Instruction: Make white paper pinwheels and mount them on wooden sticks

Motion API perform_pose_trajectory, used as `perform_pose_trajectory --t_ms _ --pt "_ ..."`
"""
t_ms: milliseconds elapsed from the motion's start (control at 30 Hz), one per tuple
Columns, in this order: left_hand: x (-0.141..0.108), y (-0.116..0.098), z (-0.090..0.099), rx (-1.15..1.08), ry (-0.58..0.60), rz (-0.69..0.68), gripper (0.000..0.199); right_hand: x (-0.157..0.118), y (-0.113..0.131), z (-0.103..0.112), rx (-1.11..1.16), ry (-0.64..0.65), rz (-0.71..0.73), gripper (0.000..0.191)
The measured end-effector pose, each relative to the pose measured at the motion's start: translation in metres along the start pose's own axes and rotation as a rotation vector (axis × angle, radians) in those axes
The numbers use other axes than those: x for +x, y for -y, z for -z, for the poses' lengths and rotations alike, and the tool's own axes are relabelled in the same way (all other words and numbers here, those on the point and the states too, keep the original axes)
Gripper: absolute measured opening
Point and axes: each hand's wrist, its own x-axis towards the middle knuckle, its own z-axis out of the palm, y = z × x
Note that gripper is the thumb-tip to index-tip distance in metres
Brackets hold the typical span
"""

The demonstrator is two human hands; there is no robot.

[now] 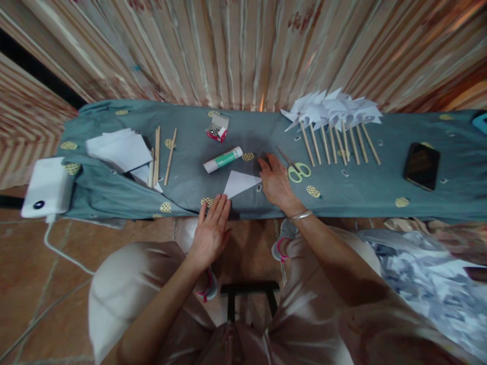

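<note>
A white paper triangle [240, 183] lies on the green pineapple-print cloth in front of me. My left hand [211, 230] rests with its fingers stretched flat at the triangle's lower left corner. My right hand [277, 181] lies with fingers spread on the cloth, at the triangle's right-hand point; its palm side is hidden. Just beyond the triangle is a green and white glue stick [223, 159]. Scissors with pale green handles [299, 172] sit close to the right hand, their blades pointing away from me.
Paper pinwheels [335, 110] on wooden sticks line the back right, with a phone [422, 166] farther right. Leftward are stacked paper squares [119, 149], loose wooden sticks [157, 157] and a small open box [217, 128] of metal pieces. A white device [47, 187] with a cable stands at the left end.
</note>
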Motion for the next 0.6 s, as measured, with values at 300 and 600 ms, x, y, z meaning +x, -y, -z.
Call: perform_pose_trajectory --t_ms 300,600 --pt "-0.0061 -0.0002 0.0052 0.056 0.016 0.035 0.060 0.0004 -0.0040 -0.0017 -0.017 -0.005 0.020 0.052" --pt "-0.0060 -0.0015 0.0045 0.007 0.004 0.054 0.066 0.0006 -0.0028 -0.0015 -0.020 -0.008 0.012 0.051"
